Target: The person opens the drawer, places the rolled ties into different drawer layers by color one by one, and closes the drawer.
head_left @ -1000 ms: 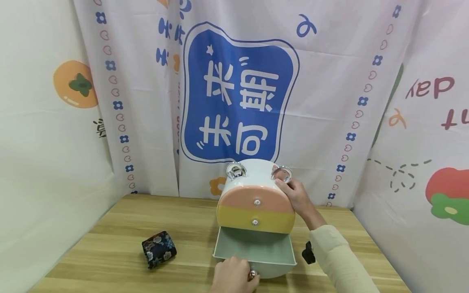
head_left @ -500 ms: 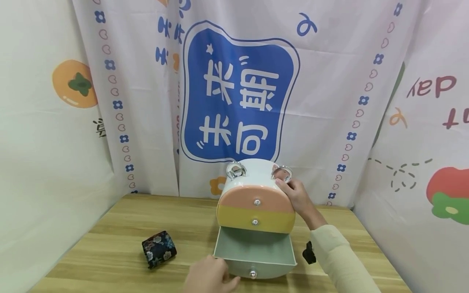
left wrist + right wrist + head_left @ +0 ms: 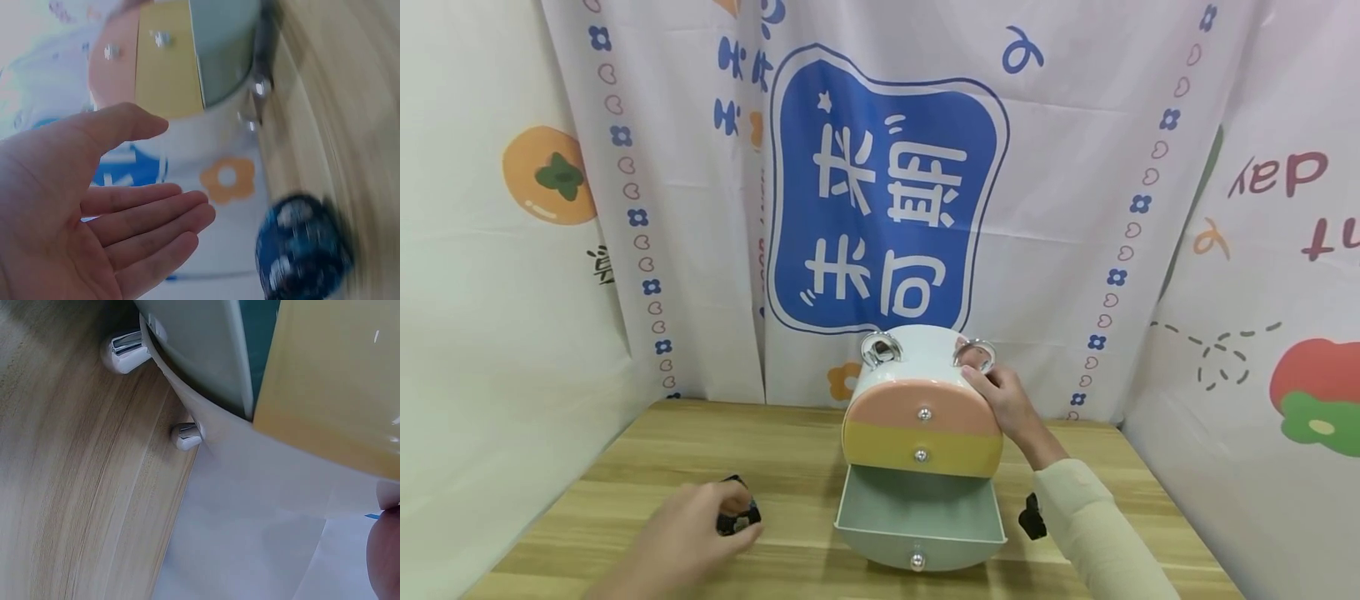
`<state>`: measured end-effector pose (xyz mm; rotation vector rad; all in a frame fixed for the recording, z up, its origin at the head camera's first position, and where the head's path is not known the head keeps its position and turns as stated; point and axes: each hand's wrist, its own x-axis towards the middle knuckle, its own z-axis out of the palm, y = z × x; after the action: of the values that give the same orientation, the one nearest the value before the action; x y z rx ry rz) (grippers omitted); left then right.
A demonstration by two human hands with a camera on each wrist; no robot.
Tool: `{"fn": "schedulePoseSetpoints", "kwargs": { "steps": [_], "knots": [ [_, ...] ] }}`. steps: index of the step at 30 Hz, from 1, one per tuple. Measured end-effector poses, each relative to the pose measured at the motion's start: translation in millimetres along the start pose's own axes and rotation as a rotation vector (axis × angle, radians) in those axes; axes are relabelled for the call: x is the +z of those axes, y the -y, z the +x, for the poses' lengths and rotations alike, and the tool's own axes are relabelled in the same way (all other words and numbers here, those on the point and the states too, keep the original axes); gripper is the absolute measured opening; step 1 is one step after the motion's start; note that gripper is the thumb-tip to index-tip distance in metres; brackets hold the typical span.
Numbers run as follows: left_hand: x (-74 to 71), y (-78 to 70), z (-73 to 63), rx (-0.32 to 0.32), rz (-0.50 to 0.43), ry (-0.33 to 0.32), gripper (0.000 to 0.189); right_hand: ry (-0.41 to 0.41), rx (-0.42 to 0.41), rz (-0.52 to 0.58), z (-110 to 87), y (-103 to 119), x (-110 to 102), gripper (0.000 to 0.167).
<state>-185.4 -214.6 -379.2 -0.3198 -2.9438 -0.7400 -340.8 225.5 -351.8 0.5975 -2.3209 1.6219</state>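
Observation:
My left hand (image 3: 688,529) reaches over a dark floral pouch (image 3: 741,523) on the left of the table and partly covers it. In the left wrist view the fingers of this hand are extended, the palm holds nothing, and the pouch (image 3: 303,250) lies apart from them. A small drawer cabinet (image 3: 917,362) has a white body, ring-shaped silver ears and pink and yellow drawers. Its bottom green drawer (image 3: 917,508) is pulled out, with no contents visible. My right hand (image 3: 1011,408) rests on the cabinet's upper right side, thumb near the ear; its other fingers are largely hidden.
A small black object (image 3: 1032,518) lies on the wooden table (image 3: 797,450) right of the green drawer, beside my right sleeve (image 3: 1097,525). Printed cloth (image 3: 1052,275) hangs behind the table and along both sides. Silver feet (image 3: 186,435) support the cabinet.
My left hand has let go of the green drawer's knob and moved left to the floral pouch. The drawer stays pulled out. My right hand keeps its place on the cabinet.

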Motion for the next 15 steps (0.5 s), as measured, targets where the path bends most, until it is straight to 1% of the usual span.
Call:
{"fn": "schedulePoseSetpoints", "kwargs": {
  "steps": [2,5,10,13,15],
  "knots": [
    [-4.0,11.3,2.4,-0.015,0.025,-0.012,0.045,0.006,0.0,0.008,-0.1,-0.4,-0.2,0.042],
    [-6.9,27.7,6.2,0.007,0.064,-0.036,0.061,0.01,0.003,0.022,0.0,-0.7,-0.4,0.042],
    [-4.9,54.1,13.9,0.017,0.118,-0.045,0.08,0.018,-0.004,0.019,0.4,-0.9,-1.0,0.042],
    [-1.9,70.3,19.3,0.01,0.132,-0.026,0.092,0.024,-0.008,0.023,0.6,-0.6,-1.0,0.042],
    [0.2,81.1,23.9,-0.005,0.125,0.003,0.1,0.023,-0.01,0.029,0.3,-0.2,-1.0,0.042]
  ]
}}
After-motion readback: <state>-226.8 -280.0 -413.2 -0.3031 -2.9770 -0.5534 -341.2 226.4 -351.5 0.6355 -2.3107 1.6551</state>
